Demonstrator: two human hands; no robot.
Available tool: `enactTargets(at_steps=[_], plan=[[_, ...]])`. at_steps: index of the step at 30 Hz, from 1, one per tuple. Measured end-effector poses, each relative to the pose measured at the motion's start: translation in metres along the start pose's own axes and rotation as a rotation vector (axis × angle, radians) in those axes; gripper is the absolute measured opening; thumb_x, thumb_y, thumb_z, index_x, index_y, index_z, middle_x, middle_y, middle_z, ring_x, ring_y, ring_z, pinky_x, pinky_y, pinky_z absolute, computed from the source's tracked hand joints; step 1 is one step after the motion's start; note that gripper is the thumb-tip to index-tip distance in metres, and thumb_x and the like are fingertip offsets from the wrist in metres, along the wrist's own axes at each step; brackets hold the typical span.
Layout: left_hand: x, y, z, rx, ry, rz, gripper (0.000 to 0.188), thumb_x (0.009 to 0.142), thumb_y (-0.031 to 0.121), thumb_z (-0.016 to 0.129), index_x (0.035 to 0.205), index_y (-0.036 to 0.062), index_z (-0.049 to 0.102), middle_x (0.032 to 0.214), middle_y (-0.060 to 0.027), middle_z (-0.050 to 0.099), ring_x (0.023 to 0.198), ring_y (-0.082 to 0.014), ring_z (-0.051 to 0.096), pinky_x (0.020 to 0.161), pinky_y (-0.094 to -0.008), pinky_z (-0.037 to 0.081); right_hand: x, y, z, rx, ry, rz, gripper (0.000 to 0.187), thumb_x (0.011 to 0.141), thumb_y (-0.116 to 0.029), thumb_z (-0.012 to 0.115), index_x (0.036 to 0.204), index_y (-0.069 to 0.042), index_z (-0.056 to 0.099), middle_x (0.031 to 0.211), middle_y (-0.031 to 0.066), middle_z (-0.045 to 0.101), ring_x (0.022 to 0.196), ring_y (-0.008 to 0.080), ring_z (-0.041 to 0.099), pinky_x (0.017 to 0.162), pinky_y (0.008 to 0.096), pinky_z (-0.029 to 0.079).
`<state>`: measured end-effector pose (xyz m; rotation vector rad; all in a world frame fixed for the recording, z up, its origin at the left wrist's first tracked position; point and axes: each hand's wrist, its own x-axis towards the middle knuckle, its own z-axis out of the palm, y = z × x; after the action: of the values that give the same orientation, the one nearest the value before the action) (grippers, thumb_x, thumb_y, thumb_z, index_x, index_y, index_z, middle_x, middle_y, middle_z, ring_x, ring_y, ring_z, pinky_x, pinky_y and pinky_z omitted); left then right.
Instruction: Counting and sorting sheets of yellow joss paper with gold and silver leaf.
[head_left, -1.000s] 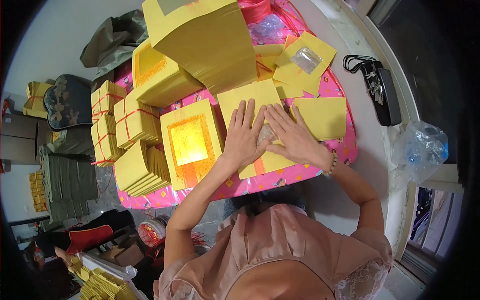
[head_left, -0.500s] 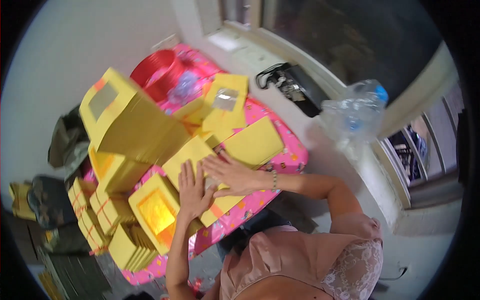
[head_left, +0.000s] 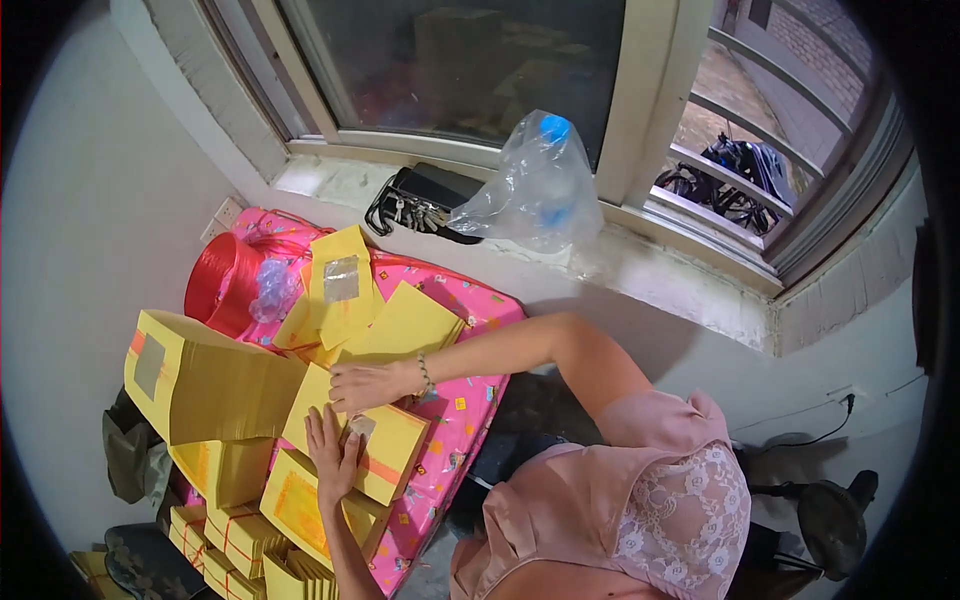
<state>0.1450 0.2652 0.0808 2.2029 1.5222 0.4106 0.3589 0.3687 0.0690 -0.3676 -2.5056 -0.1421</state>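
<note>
A thick stack of yellow paper sheets (head_left: 392, 430) lies in front of me, with an orange band and a small silver square on its top sheet. My left hand (head_left: 330, 455) rests on it with fingers spread, beside the silver square. Just beyond, my right hand (head_left: 372, 387) is curled on the same stack, its fingertips tucked under; whether they pinch anything is hidden. A bracelet circles the right wrist. Another yellow paper stack (head_left: 405, 322) touches the far side, partly behind my right forearm. Nearer left sits a yellow stack with an orange-gold panel (head_left: 302, 502).
A tall yellow stack (head_left: 225, 395) leans at the left, above several tied bundles (head_left: 238, 535). A red ribbon roll (head_left: 222, 288) and crumpled clear plastic (head_left: 273, 290) are at the back of the pink-covered table (head_left: 480, 300). Keys (head_left: 415, 213) and a plastic bag (head_left: 545, 190) occupy the windowsill.
The view has turned, showing more window. My right hand's flat, outstretched fingers have curled in on the stack. My left hand stays spread on the paper.
</note>
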Motion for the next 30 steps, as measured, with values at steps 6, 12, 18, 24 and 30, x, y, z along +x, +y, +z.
enactTargets(at_steps=[6,12,18,24,30], plan=[[-0.009,0.002,-0.007,0.173,0.186,-0.036,0.057,0.097,0.016,0.052,0.149,-0.0028,0.036,0.151,-0.0281,0.040,0.138,-0.0456,0.038,0.116,-0.0505,0.030,0.027,0.000,0.009,-0.183,0.149,-0.260,0.016,0.078,-0.024,0.064,0.067,-0.015,0.057,0.064,-0.0010,0.054,0.064,0.0172,0.057,0.068,0.0324,0.044],[0.004,0.011,-0.005,0.331,0.500,0.061,0.065,0.079,-0.003,0.055,0.143,-0.0022,0.046,0.142,-0.0235,0.052,0.134,-0.0415,0.046,0.113,-0.0492,0.036,0.029,-0.005,-0.047,0.380,0.107,0.387,0.042,0.088,-0.034,0.068,0.113,-0.002,0.063,0.107,0.0186,0.063,0.103,0.0344,0.059,0.095,0.0456,0.045],[0.027,0.078,-0.019,0.479,0.619,0.174,0.066,0.082,-0.005,0.050,0.146,0.0027,0.045,0.145,-0.0205,0.049,0.136,-0.0380,0.045,0.112,-0.0483,0.036,-0.004,0.014,-0.097,0.993,-0.053,0.953,0.051,0.099,-0.041,0.062,0.123,0.004,0.060,0.109,0.0067,0.068,0.095,0.0160,0.066,0.080,0.0291,0.054],[0.050,0.121,0.008,0.499,0.461,0.327,0.057,0.086,0.008,0.055,0.143,0.0065,0.049,0.143,-0.0156,0.051,0.134,-0.0350,0.047,0.110,-0.0457,0.038,-0.073,0.021,-0.126,1.160,0.019,1.095,0.034,0.102,-0.029,0.058,0.121,-0.001,0.060,0.106,0.0022,0.068,0.094,0.0080,0.064,0.077,0.0256,0.053],[0.080,0.117,0.048,0.326,0.230,0.345,0.044,0.082,0.007,0.061,0.126,0.0090,0.061,0.127,-0.0121,0.060,0.116,-0.0307,0.056,0.100,-0.0422,0.046,-0.152,0.060,-0.081,1.020,0.067,1.100,0.028,0.102,-0.021,0.055,0.119,0.002,0.056,0.099,0.0027,0.065,0.090,0.0088,0.060,0.076,0.0246,0.048]])
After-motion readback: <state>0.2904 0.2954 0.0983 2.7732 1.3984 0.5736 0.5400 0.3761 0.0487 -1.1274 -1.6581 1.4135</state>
